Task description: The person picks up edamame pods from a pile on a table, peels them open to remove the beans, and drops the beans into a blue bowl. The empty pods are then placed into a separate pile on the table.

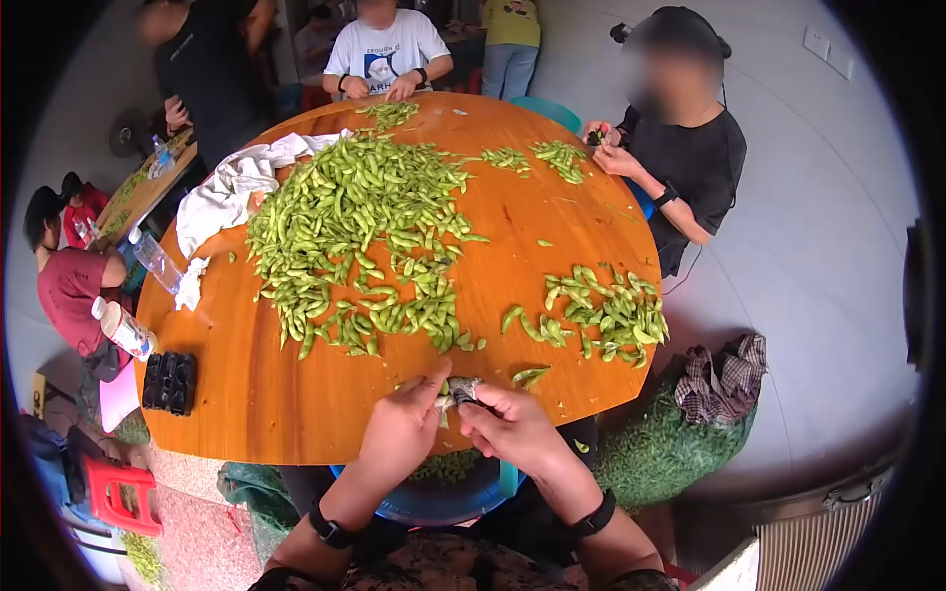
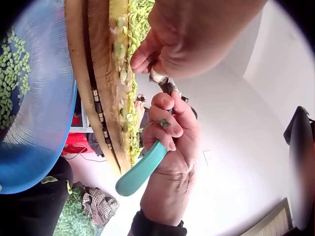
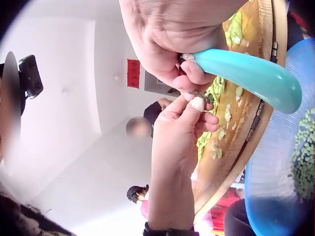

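Above the near table edge, my left hand (image 1: 402, 424) pinches a small green pod (image 3: 210, 98), mostly hidden by the fingers. A whitish covering (image 3: 198, 103) shows at the left thumb. My right hand (image 1: 512, 429) curls its fingers round the smooth teal handle (image 2: 142, 169) of a tool, close beside the left fingertips. The tool's working end is hidden; I cannot tell its kind. Green scraps stick to the right fingers in the left wrist view. Below the hands sits a blue basin (image 2: 49, 162) with shelled green beans (image 2: 12, 73) in it.
A large heap of pods (image 1: 355, 217) covers the round wooden table (image 1: 266, 394), with a smaller pile (image 1: 621, 315) at right. A bottle (image 1: 156, 261), a cup (image 1: 123, 328) and a black tray (image 1: 169, 382) line the left edge. A person (image 1: 690, 148) sits across on the right.
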Available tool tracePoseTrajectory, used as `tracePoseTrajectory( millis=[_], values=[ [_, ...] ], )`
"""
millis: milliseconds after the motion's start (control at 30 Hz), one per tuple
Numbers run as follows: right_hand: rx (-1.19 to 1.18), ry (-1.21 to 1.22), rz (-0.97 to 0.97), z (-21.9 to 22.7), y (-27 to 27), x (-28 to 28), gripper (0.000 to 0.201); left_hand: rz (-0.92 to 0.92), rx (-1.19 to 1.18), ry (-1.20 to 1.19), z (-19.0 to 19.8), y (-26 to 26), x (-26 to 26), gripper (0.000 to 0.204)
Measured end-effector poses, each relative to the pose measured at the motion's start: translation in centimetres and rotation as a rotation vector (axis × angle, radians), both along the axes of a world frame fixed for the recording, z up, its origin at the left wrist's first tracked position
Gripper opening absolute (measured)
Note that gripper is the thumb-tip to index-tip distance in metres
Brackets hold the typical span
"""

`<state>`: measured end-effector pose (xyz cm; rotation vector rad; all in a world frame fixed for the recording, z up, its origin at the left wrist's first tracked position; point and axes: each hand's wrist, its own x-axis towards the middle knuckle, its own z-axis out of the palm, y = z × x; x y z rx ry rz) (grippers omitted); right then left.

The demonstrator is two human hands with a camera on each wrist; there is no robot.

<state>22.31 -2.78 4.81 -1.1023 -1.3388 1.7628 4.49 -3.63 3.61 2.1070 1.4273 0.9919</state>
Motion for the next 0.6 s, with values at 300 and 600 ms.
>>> tracePoseTrajectory(
  millis=[300, 600],
  values=[
    [0.030, 0.034, -0.016, -1.2, -0.3, 0.0, 0.007, 0.031, 0.061, 0.102, -0.2, -0.3, 0.4, 0.048],
    [-0.102, 0.224, -0.006, -1.5, 0.3, 0.0, 0.008, -0.043, -0.149, -0.104, -1.3, -0.2, -0.7, 0.053]
  ],
)
